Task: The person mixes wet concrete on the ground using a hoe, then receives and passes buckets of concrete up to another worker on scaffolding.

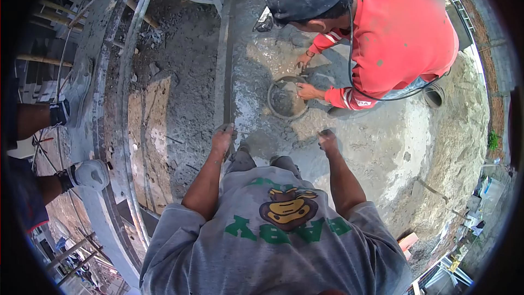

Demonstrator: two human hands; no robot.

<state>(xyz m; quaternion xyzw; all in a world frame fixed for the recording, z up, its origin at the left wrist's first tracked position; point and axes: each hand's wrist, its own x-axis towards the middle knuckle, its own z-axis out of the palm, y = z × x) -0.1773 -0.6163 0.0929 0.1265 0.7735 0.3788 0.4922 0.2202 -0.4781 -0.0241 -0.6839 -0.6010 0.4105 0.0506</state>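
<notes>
My left hand (222, 137) is at the lower end of a long straight grey bar (226, 60), its fingers curled at the bar's edge. Over the wet concrete floor (360, 145), my right hand (327, 140) hangs with fingers bent; whatever it may hold is too small to make out. Ahead of me, between my hands, a round black bucket (287, 97) stands on the floor. A co-worker in a red top (401, 33) and dark cap crouches beside it, one hand on its rim and the other reaching to the floor just beyond.
Another person's legs and shoes (90, 175) are at the left, by a concrete ledge (87, 224). Metal pipes (126, 76) run along a rough mortar strip. A second round container (434, 96) lies behind the co-worker. A dark hose loops around the co-worker.
</notes>
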